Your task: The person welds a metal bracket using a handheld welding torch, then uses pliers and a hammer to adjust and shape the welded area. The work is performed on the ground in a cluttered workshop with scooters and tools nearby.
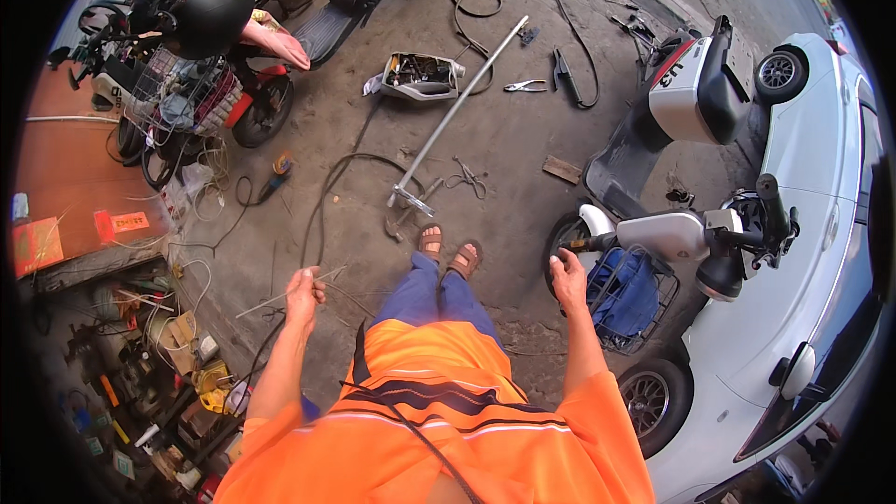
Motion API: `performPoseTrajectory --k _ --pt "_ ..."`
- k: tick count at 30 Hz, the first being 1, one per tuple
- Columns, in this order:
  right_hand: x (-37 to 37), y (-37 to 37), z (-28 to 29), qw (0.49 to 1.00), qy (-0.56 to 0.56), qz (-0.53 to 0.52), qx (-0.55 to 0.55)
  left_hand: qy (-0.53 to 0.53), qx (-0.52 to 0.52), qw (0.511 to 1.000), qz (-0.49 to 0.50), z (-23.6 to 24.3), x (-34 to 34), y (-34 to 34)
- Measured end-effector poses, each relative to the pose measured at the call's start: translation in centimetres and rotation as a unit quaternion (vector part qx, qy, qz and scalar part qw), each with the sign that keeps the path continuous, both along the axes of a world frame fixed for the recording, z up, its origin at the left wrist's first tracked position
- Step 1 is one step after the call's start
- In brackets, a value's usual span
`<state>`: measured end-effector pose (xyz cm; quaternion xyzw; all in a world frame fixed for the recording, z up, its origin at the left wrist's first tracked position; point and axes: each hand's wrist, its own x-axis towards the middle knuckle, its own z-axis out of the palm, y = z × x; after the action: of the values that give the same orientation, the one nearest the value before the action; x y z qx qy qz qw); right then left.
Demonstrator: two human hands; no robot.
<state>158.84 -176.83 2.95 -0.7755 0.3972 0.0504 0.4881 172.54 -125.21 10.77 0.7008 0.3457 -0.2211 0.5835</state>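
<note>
My left hand (pixel 303 301) is closed around thin metal rods (pixel 261 307), which stick out on both sides of the fist. On the right, my right hand (pixel 568 282) is closed with its fingers curled, beside the scooter's front wheel; what it holds, if anything, I cannot make out. Beyond my feet a long metal pipe (pixel 457 110) lies aslant on the ground, with a short crosspiece (pixel 411 200) at its near end. Next to that end are a hammer (pixel 393 227) and scissors (pixel 466 178). Farther off lie pliers (pixel 525 87) and a dark-handled clamp on a cable (pixel 567 77).
A cut-open plastic jug (pixel 421 91) holds small parts. Cables (pixel 322 191) snake over the ground near a power tool (pixel 275 177). A white scooter (pixel 653 233) and white car (pixel 793 252) stand right. More scooters (pixel 224 47) stand far left, above cluttered tools (pixel 140 383).
</note>
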Motion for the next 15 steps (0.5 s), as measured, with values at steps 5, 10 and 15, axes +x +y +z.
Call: performPoseTrajectory --k 5,10,15 --pt "0.2 0.3 5.3 0.990 0.101 0.078 -0.063 0.017 -0.025 0.997 -0.071 -4.4 7.9 -7.5" --pt "3.8 -1.8 4.8 0.974 0.114 0.158 -0.112 0.032 -0.037 0.985 -0.166 -6.7 15.4 -19.9" --pt "12.8 -4.3 -0.1 0.944 0.035 0.277 -0.175 -0.051 -0.008 0.906 -0.420 -11.3 19.9 -33.0"
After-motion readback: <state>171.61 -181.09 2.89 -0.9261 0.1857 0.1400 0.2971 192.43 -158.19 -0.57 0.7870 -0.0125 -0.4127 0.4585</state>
